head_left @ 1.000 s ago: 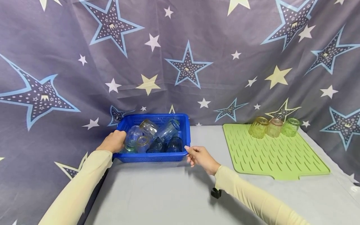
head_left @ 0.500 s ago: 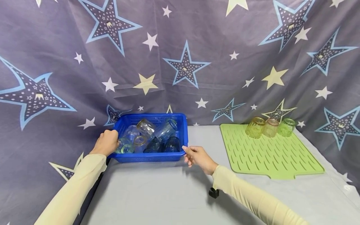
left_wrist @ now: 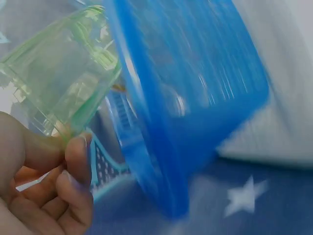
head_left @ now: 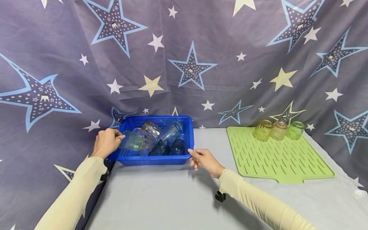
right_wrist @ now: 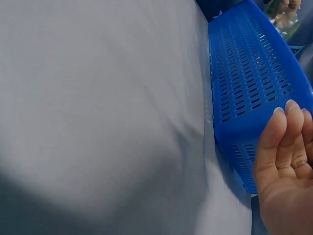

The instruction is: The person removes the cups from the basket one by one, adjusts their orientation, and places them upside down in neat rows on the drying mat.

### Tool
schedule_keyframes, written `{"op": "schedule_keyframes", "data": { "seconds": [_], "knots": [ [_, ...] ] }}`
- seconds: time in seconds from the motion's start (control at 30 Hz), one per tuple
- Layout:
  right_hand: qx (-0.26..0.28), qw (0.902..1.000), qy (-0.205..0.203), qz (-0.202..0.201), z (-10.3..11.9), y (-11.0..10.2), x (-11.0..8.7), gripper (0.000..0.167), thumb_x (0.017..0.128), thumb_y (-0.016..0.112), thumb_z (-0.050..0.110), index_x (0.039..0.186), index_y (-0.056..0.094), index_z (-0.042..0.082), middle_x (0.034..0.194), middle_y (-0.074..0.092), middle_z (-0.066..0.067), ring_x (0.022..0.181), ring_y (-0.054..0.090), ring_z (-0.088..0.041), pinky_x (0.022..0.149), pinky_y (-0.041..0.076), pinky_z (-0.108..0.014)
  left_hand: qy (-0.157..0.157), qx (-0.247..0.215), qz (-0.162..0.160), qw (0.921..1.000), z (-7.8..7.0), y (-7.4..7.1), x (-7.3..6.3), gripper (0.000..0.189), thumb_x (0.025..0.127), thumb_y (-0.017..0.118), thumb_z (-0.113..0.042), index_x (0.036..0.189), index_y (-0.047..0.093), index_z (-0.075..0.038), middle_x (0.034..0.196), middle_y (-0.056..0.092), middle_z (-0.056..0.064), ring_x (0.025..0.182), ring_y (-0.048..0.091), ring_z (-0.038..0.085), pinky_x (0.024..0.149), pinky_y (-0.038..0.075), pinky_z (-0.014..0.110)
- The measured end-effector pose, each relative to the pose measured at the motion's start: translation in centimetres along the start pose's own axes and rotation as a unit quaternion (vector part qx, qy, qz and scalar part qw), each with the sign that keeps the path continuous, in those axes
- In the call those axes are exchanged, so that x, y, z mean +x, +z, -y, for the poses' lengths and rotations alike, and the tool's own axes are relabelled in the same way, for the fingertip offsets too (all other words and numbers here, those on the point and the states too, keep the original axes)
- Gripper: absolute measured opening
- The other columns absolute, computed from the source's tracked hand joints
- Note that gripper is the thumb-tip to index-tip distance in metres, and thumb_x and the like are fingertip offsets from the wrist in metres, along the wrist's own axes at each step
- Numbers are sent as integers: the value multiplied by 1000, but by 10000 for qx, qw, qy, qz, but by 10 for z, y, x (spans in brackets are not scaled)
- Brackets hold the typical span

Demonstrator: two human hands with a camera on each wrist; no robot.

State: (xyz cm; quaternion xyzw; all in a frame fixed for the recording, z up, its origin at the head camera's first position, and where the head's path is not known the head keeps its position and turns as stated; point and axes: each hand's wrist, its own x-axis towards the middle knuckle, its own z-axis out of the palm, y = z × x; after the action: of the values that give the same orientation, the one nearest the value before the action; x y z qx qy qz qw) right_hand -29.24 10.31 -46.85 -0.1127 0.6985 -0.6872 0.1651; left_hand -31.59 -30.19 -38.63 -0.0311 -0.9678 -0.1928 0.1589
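A pale green, see-through glass cup (head_left: 132, 141) is tilted over the nine o'clock end of a blue, perforated plastic basket (head_left: 152, 161). The left hand (head_left: 106, 142) pinches its edge between thumb and fingertips, the remaining fingers curled in toward the palm. The right hand (head_left: 205, 161) grasps the basket at its four o'clock corner, thumb on top of the rim and the other fingers below it.

Inside the basket, a clear glass with an amber tint (head_left: 151, 130) lies near twelve o'clock and a tall, bluish clear glass (head_left: 171, 132) leans at two. A dark blue glass (head_left: 159, 148) sits at six, with a second dark blue glass (head_left: 178, 147) just beside it toward four.

The basket stands on a table covered in pale grey cloth (head_left: 161, 191). Well apart from it, at three o'clock, lies a lime green, ridged drying mat (head_left: 276, 159). Along the mat's far edge, from eleven to one o'clock, stand a yellow glass (head_left: 263, 130), a pink glass (head_left: 278, 130) and a green glass (head_left: 295, 130).

Both arms wear cream sleeves (head_left: 258, 198). Behind everything hangs a grey-purple curtain (head_left: 215, 25) printed with blue, white and yellow stars.
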Motion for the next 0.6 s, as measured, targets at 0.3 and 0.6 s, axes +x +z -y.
{"op": "schedule_keyframes", "data": {
  "seconds": [0.3,0.6],
  "knots": [
    [-358,9993,-41,-44,2,-3,2,43,104,61,41,89,66,1,75,65,-10,59,57,-14,59,56,-29,-555,-1983,915,9743,-35,14,-1,18,102,67,-18,103,76,-2,82,73,6,74,68,22,67,53,33],
    [-519,9955,1,-788,3,1,-1,37,98,71,40,89,65,5,82,64,-12,60,56,-15,68,59,-41,-723,-2997,1347,9417,-69,37,-8,15,101,62,-5,110,71,3,88,71,12,73,65,22,61,54,30]
  ]
}}
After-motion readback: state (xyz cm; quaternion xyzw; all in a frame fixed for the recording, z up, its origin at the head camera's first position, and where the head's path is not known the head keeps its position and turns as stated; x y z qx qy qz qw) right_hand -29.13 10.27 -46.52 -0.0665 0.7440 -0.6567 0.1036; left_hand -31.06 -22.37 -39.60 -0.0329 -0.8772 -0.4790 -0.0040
